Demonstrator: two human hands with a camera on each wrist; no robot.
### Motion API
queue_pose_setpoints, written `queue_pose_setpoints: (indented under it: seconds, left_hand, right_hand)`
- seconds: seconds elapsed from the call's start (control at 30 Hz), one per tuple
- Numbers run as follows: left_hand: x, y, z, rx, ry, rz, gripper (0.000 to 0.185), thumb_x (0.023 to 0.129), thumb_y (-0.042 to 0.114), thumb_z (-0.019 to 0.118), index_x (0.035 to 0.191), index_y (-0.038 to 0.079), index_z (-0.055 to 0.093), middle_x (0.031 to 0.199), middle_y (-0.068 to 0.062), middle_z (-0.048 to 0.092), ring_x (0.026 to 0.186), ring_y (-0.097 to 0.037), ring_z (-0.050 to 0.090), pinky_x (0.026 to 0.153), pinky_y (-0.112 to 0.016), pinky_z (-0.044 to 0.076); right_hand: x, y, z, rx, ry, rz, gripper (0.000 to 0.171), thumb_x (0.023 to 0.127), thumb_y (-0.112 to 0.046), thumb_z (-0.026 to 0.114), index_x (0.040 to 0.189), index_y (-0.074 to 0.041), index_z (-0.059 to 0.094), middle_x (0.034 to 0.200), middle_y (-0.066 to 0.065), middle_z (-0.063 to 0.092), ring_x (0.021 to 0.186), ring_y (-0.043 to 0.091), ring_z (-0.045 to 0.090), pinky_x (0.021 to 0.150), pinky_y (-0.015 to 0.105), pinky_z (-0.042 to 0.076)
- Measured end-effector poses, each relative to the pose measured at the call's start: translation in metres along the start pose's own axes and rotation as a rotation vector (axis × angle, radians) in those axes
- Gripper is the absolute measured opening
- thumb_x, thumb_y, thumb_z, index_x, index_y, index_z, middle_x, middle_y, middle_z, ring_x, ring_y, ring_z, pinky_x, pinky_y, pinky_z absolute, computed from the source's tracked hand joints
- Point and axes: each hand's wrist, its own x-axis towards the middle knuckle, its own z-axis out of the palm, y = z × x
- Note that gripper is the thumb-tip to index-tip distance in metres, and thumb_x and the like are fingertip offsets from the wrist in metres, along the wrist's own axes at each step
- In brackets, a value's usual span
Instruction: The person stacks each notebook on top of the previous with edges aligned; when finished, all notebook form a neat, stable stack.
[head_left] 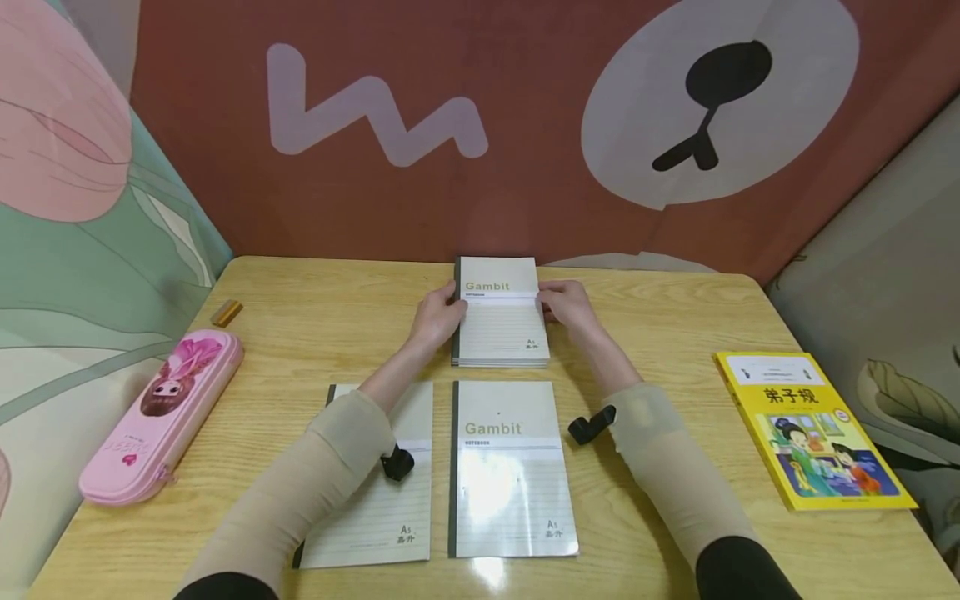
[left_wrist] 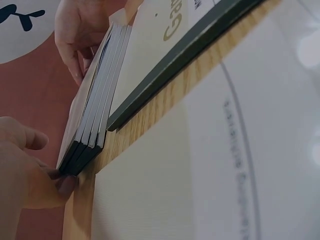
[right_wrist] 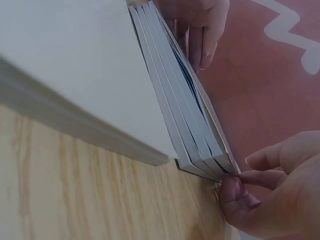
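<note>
A stack of notebooks, pale covers marked Gambit and dark spines to the left, lies at the table's far middle. My left hand holds its spine side, the thumb near the top cover's edge. On the opposite side my right hand grips the page edges; in the right wrist view its thumb and fingers pinch near a corner. Several layers show in the left wrist view as a stack with slightly uneven edges. Part of each hand's fingers is hidden behind the stack.
Nearer lie a notebook in the middle and another notebook, partly under the left forearm. A pink pencil case and a small brownish-gold block are at left. A yellow book lies at right. A wall stands behind the table.
</note>
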Motion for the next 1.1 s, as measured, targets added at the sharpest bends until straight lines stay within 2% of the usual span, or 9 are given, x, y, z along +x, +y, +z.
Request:
queue_pose_setpoints:
  seconds: [0.57, 0.8, 1.0, 1.1]
  left_hand:
    - [-0.0011, -0.0013, 0.0021, 0.079, 0.023, 0.044, 0.059, 0.105, 0.020, 0.047, 0.159, 0.003, 0.033, 0.169, -0.011, 0.031, 0.159, -0.027, 0.023, 0.131, -0.042, 0.022]
    - [-0.0016, -0.0030, 0.0016, 0.103, 0.023, 0.041, 0.059, 0.105, 0.021, 0.047, 0.160, 0.005, 0.032, 0.169, -0.010, 0.031, 0.160, -0.027, 0.022, 0.131, -0.043, 0.022]
    - [-0.0024, -0.0018, 0.0001, 0.118, 0.011, 0.022, 0.060, 0.105, 0.024, 0.048, 0.161, 0.007, 0.032, 0.170, -0.011, 0.031, 0.160, -0.028, 0.020, 0.131, -0.044, 0.021]
    - [-0.0010, -0.0017, -0.0029, 0.105, -0.012, 0.029, 0.061, 0.105, 0.024, 0.048, 0.161, 0.006, 0.031, 0.170, -0.011, 0.029, 0.160, -0.028, 0.020, 0.131, -0.043, 0.021]
  right_hand:
    - [0.0041, 0.0046, -0.0012, -0.043, -0.032, -0.020, 0.050, 0.100, -0.008, 0.052, 0.149, 0.004, 0.050, 0.145, 0.023, 0.059, 0.091, 0.013, 0.061, 0.082, 0.026, 0.056]
    - [0.0031, 0.0042, -0.0005, -0.107, -0.056, -0.015, 0.054, 0.099, -0.009, 0.051, 0.152, 0.002, 0.046, 0.150, 0.021, 0.056, 0.097, 0.015, 0.061, 0.079, 0.021, 0.054]
    - [0.0011, 0.0059, -0.0010, -0.115, -0.083, -0.032, 0.057, 0.097, -0.007, 0.050, 0.153, 0.002, 0.043, 0.154, 0.020, 0.052, 0.099, 0.018, 0.060, 0.079, 0.024, 0.053]
    - [0.0013, 0.0071, -0.0025, -0.100, -0.095, -0.045, 0.057, 0.098, -0.007, 0.049, 0.153, 0.003, 0.043, 0.152, 0.022, 0.053, 0.103, 0.022, 0.061, 0.084, 0.027, 0.055]
